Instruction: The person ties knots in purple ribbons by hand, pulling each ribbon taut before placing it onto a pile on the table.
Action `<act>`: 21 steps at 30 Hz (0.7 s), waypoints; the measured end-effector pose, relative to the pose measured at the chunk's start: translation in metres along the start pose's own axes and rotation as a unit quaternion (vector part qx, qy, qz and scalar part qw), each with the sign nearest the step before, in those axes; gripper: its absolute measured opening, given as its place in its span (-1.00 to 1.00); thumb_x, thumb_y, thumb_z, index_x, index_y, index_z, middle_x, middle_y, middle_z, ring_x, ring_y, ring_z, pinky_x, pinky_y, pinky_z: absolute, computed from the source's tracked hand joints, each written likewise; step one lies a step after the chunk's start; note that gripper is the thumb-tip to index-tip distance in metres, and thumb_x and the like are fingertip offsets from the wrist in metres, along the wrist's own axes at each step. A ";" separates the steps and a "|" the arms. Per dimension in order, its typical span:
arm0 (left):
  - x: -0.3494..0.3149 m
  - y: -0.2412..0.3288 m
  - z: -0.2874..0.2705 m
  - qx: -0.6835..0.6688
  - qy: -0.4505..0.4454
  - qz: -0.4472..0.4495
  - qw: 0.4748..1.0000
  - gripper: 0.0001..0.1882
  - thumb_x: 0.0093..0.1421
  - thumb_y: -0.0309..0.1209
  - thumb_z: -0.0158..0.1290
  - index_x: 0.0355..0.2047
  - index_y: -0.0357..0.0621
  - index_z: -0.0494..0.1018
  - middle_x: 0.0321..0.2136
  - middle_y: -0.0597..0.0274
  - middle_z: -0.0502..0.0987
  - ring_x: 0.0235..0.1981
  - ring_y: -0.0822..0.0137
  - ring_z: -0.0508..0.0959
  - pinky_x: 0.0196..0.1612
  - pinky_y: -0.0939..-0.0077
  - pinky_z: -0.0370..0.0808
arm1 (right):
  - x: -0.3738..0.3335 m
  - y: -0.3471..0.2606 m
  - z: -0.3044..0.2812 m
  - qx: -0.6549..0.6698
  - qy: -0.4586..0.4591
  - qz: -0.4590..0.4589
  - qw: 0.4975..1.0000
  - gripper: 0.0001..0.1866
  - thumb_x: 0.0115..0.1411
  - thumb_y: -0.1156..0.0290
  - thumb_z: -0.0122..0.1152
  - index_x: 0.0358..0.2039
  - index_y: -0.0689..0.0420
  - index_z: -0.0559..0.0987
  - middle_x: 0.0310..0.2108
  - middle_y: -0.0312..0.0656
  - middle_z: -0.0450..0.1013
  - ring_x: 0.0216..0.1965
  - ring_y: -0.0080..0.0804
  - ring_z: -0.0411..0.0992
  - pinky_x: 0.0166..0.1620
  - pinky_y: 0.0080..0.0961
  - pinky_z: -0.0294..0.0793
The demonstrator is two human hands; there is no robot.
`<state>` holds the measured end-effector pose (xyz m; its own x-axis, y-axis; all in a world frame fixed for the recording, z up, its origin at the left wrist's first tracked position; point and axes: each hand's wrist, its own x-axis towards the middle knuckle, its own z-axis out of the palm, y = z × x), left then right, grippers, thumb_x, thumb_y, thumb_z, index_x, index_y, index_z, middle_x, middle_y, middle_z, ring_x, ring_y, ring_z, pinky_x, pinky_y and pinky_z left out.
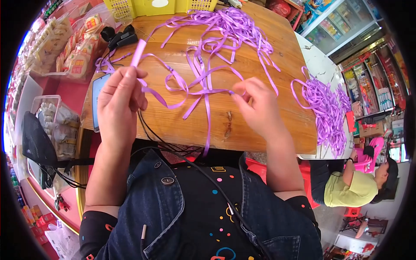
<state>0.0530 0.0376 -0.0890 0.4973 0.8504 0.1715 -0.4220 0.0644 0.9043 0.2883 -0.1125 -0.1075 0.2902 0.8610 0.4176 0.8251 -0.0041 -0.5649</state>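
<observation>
Over the left part of the wooden table (260,125), my left hand (119,102) is closed on a purple ribbon (138,52), whose end sticks up past the thumb. The ribbon loops down below that hand and across the middle of the table. My right hand (255,104) pinches a purple strand near a darker spot, thumb and forefinger together. Between my hands several purple strands (175,84) cross and curl, and one hangs over the table's front edge. Further back lies a big tangled heap of purple ribbons (236,28).
A second purple ribbon heap (327,112) lies on a white surface at the right. A phone (96,104) rests beside my left hand, near a black strap device (119,38). Black cables (164,143) cross the front edge. A yellow basket (160,6) stands behind; a person (353,184) sits right.
</observation>
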 end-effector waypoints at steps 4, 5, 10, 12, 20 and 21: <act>0.001 0.007 0.001 -0.005 0.007 0.012 1.000 -0.75 0.33 -0.32 -0.10 -0.33 -0.25 0.47 -0.62 0.42 0.31 -0.64 0.60 0.27 -0.57 0.74 0.20 | -0.010 0.059 0.035 -0.220 0.009 -0.011 0.975 -0.86 0.06 0.48 0.23 -0.36 0.24 0.52 -0.44 -0.15 0.41 -0.51 -0.43 0.38 -0.48 -0.57 0.32; -0.001 0.008 0.000 -0.005 0.002 0.007 1.000 -0.75 0.32 -0.31 -0.09 -0.32 -0.25 0.47 -0.61 0.41 0.33 -0.63 0.59 0.29 -0.56 0.74 0.22 | -0.007 0.064 0.032 -0.211 -0.002 -0.025 0.977 -0.87 0.08 0.46 0.22 -0.36 0.23 0.52 -0.46 -0.16 0.44 -0.53 -0.46 0.39 -0.51 -0.57 0.32; -0.004 0.001 -0.008 0.006 0.011 -0.012 1.000 -0.75 0.33 -0.32 -0.12 -0.31 -0.24 0.45 -0.60 0.39 0.35 -0.62 0.57 0.32 -0.56 0.73 0.23 | 0.020 0.091 -0.041 0.169 0.171 0.296 0.925 -0.90 0.17 0.47 0.10 -0.33 0.20 0.53 -0.56 -0.29 0.47 -0.58 -0.59 0.39 -0.56 -0.66 0.31; -0.003 0.000 -0.004 -0.010 -0.004 -0.022 1.000 -0.76 0.34 -0.33 -0.13 -0.30 -0.23 0.44 -0.60 0.37 0.35 -0.60 0.55 0.33 -0.55 0.71 0.23 | 0.011 0.143 -0.099 0.253 0.389 0.256 0.848 -0.85 0.18 0.49 0.09 -0.25 0.24 0.52 -0.46 -0.24 0.49 -0.52 -0.60 0.40 -0.55 -0.69 0.30; -0.005 -0.011 0.020 0.086 -0.062 -0.037 0.994 -0.75 0.34 -0.34 -0.11 -0.26 -0.25 0.49 -0.68 0.44 0.31 -0.65 0.63 0.27 -0.58 0.73 0.18 | -0.011 -0.013 -0.075 0.492 0.133 0.090 0.855 -0.66 0.15 0.43 0.14 -0.07 0.30 0.44 -0.30 -0.14 0.45 -0.37 -0.47 0.42 -0.41 -0.65 0.35; -0.007 -0.013 0.024 0.086 -0.068 -0.040 0.993 -0.76 0.33 -0.35 -0.08 -0.25 -0.24 0.52 -0.69 0.49 0.30 -0.66 0.66 0.24 -0.58 0.74 0.15 | -0.024 -0.052 -0.058 0.517 0.040 -0.015 0.855 -0.69 0.14 0.43 0.14 -0.12 0.31 0.47 -0.41 -0.13 0.46 -0.50 -0.44 0.41 -0.50 -0.63 0.34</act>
<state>0.0729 0.0180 -0.0923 0.6270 0.7670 0.1363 -0.2470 0.0297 0.9686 0.2665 -0.1627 -0.0466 0.3437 0.8148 0.4668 -0.0258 0.5051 -0.8627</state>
